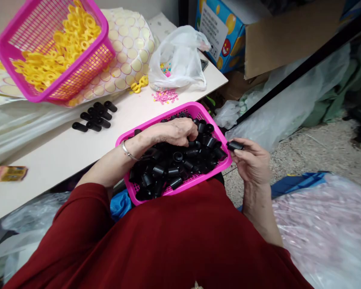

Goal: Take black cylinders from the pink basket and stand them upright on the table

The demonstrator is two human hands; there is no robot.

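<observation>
A pink basket (pixel 198 109) full of small black plastic tubes (pixel 171 164) rests on my lap against the table edge. My left hand (pixel 176 131) reaches into the basket, its fingers curled down among the tubes; what they grip is hidden. A silver bracelet sits on that wrist. My right hand (pixel 251 160) hovers just outside the basket's right rim and pinches one black tube (pixel 235 145) between thumb and fingers.
Several black tubes (pixel 94 117) lie in a cluster on the white table (pixel 63 148). A second pink basket (pixel 52 48) holds yellow rings. A white plastic bag (pixel 179 60) and pink beads (pixel 165 96) lie behind. Plastic bags and a cardboard box (pixel 289 32) crowd the floor at right.
</observation>
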